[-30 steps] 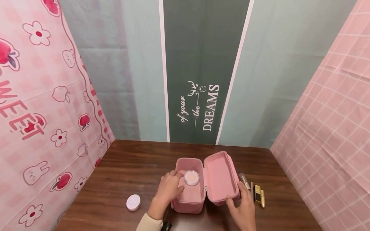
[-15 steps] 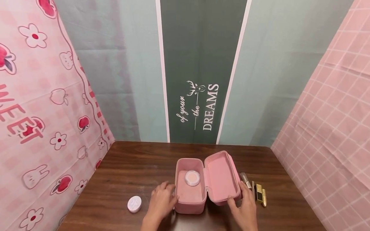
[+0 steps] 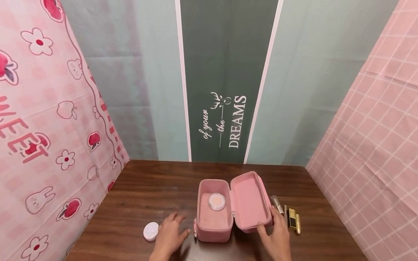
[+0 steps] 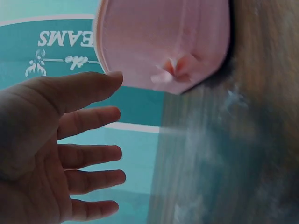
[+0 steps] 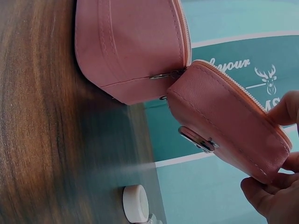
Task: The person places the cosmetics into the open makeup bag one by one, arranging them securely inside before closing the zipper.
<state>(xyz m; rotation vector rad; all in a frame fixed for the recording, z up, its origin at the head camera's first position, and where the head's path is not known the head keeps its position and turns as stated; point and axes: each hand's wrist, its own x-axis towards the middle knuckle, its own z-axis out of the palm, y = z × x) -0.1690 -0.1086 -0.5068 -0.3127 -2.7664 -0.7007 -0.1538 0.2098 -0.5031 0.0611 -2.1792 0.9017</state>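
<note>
A pink zip-up cosmetic case stands with its lid swung out to the right. Inside it lies a round powder compact with a clear rim and a pale pink face. My right hand grips the lid's outer edge; in the right wrist view, the thumb lies on its rim and the fingers curl beneath. My left hand is left of the case, fingers spread and holding nothing, as the left wrist view shows. Close by its left side sits a white round container; whether they touch, I cannot tell.
Right of the lid lie a clear tube, a black-and-gold item and a gold tube. The brown wooden table ends at a hanging cloth. Pink patterned cloths flank both sides.
My left hand has come out of the case and moved left, close to the white round container. My right hand keeps its grip on the lid. The compact stays inside.
</note>
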